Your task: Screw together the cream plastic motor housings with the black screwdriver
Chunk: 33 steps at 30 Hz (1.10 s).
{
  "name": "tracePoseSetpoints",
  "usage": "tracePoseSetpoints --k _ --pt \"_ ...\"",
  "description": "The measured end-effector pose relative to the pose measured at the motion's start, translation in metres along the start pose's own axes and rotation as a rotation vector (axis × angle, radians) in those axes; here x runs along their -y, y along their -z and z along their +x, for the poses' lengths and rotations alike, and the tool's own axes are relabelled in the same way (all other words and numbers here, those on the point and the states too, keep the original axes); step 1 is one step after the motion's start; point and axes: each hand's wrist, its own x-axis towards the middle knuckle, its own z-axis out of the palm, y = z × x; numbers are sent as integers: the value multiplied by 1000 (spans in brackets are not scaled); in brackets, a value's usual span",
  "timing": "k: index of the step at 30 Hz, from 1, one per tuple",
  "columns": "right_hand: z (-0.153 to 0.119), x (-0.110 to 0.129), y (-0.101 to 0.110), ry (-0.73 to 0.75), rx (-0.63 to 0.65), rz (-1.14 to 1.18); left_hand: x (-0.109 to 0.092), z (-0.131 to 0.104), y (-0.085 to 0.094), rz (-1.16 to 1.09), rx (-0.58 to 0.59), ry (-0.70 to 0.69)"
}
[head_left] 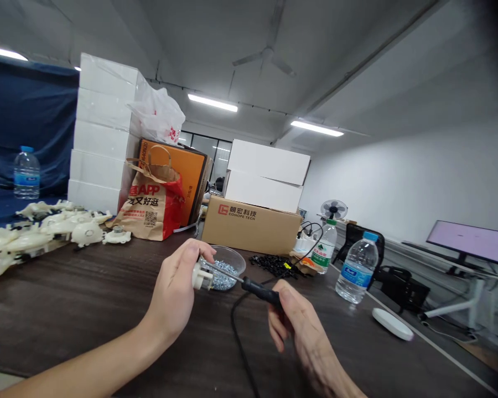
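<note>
My left hand [176, 287] is closed around a small cream-white part [202, 278], held up over the table. In my right hand [294, 318] is the black handle of a screwdriver [260, 289]. Its metal shaft points left, and the tip is at or close to the white part; whether they touch cannot be made out. Just behind the part stands a clear round bowl [238, 262] of small silver screws [224, 275]. A black cable [237, 331] runs over the table beneath the screwdriver.
Cream-white parts [45, 229] are heaped at the left. Behind are a paper bag [147, 204], stacked white boxes [102, 132] and a cardboard box [251, 226]. Small black pieces [274, 265] lie right of the bowl. Two bottles [357, 271] [326, 249] and a white oval object [392, 324] are at the right.
</note>
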Motion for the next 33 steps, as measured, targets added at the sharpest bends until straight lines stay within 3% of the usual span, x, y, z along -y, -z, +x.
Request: tracePoseSetpoints --k 3,10,16,21,27,33 --pt "0 3 0 37 26 70 -1 1 0 -10 -9 12" --pt "10 0 5 14 -89 -24 -1 -3 -2 -5 34 -39" --pt "5 2 5 62 -61 60 -2 -3 -3 0 20 -14" --pt "9 0 8 37 -136 -41 -3 -4 -3 8 31 -46" --pt "4 2 6 30 -40 16 1 -2 -3 -10 7 -41" --pt "5 0 9 52 -124 -53 2 -3 -3 4 16 -70"
